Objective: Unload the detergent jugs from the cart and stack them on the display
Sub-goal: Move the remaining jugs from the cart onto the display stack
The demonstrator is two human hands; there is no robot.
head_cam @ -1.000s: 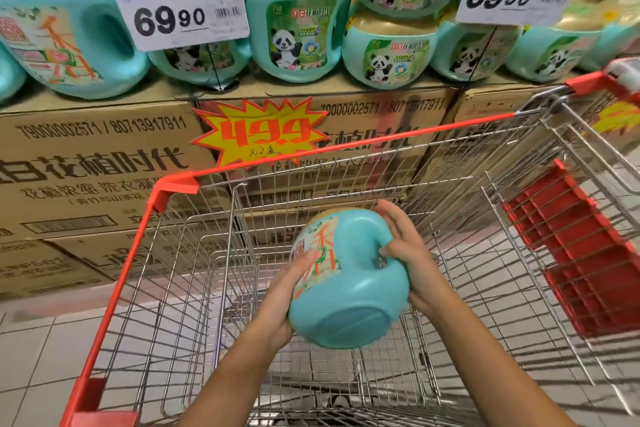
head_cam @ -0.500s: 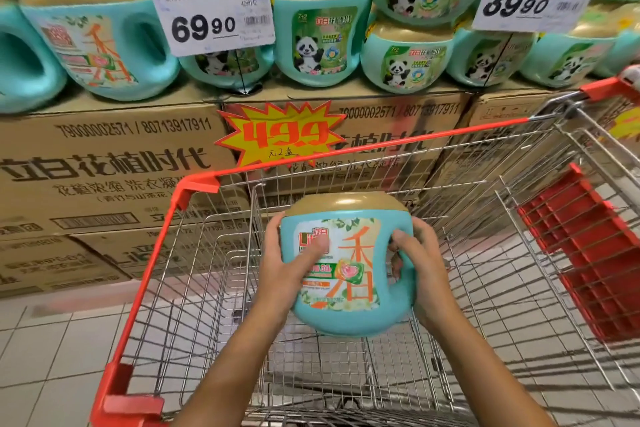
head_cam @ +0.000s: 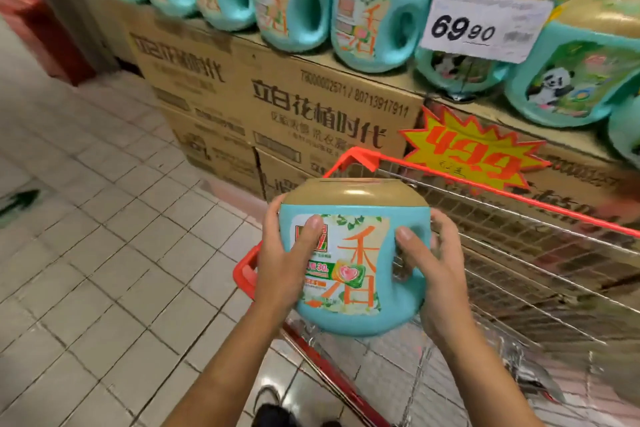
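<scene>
A teal detergent jug [head_cam: 349, 263] with a tan cap is held upright in the air, above the near left corner of the wire cart [head_cam: 519, 253], its front label facing the camera. The left hand [head_cam: 284, 263] clasps the jug's left side, thumb laid across the label and fingers wrapped round the back. The right hand [head_cam: 433, 274] clasps the right side at the moulded handle, thumb on the front beside the label, fingers behind. Both grips are closed firmly on the jug; neither is spread.

The cart has a red rim and stands just beside the display, to the right of the jug. What lies in its basket cannot be told because of blur.

The display consists of stacked cardboard cartons [head_cam: 277, 104] printed with dark characters. A row of matching teal jugs [head_cam: 374, 24] stands on top of the cartons, handles facing right. Further right are jugs with panda labels [head_cam: 571, 80]. A white price card [head_cam: 485, 24] reading 69.90 hangs in front of them. A yellow starburst sign [head_cam: 474, 156] with red digits is fixed to the carton face behind the cart rim.

The floor [head_cam: 86, 236] is of pale tiles. A dark shoe [head_cam: 273, 402] shows at the bottom edge.
</scene>
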